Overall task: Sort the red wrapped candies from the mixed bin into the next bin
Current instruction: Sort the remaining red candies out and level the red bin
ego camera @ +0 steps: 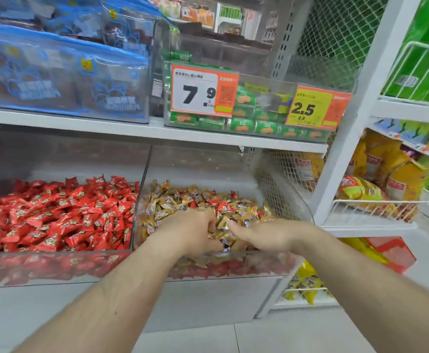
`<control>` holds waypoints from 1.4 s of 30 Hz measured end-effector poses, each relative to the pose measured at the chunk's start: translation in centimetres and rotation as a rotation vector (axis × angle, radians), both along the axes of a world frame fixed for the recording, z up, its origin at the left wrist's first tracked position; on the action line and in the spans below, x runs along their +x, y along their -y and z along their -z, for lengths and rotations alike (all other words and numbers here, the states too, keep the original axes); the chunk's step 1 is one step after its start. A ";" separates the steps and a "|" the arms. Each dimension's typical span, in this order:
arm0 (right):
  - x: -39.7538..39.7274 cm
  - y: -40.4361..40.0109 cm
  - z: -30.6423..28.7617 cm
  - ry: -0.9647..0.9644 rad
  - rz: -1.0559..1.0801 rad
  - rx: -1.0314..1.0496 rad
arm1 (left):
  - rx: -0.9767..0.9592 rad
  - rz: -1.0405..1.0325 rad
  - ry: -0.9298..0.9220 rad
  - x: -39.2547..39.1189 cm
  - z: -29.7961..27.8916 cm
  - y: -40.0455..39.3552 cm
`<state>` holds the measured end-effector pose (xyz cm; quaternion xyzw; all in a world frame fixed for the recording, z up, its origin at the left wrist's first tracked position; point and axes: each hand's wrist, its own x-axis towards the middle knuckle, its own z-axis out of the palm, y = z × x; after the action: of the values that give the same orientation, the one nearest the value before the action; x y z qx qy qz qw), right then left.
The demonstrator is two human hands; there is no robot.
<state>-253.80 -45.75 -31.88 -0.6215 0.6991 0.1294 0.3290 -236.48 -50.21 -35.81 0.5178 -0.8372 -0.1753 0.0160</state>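
Note:
Two clear plastic bins stand side by side on the lowest shelf. The left bin (55,266) is heaped with red wrapped candies (63,215). The right mixed bin (302,207) holds mostly gold wrapped candies (182,200), with a few red wrapped ones (223,207) showing on top. Both my hands are in the mixed bin. My left hand (190,230) has its fingers curled down into the gold candies; what it holds is hidden. My right hand (261,235) lies on the pile with its thumb stretched left and its fingers buried.
A white shelf (132,128) runs above the bins, carrying blue zip bags (60,80) and a clear box of green packets (246,123) with price tags (203,94). A white upright (345,138) and wire baskets of yellow snack bags (368,194) stand to the right.

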 end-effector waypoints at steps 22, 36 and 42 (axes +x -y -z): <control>-2.0 3.7 -0.2 0.034 0.085 0.155 | 0.463 0.138 0.150 0.4 -1.8 1.5; 0.3 6.7 2.1 0.211 0.290 0.048 | 0.242 0.051 -0.012 -1.3 0.8 3.3; -2.6 6.0 -2.3 0.300 0.415 -0.200 | 0.084 -0.110 -0.314 0.5 0.4 4.5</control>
<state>-256.42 -51.75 -29.58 -0.5065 0.7643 -0.1036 0.3854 -236.00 -54.72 -36.24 0.5295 -0.7867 -0.2876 0.1345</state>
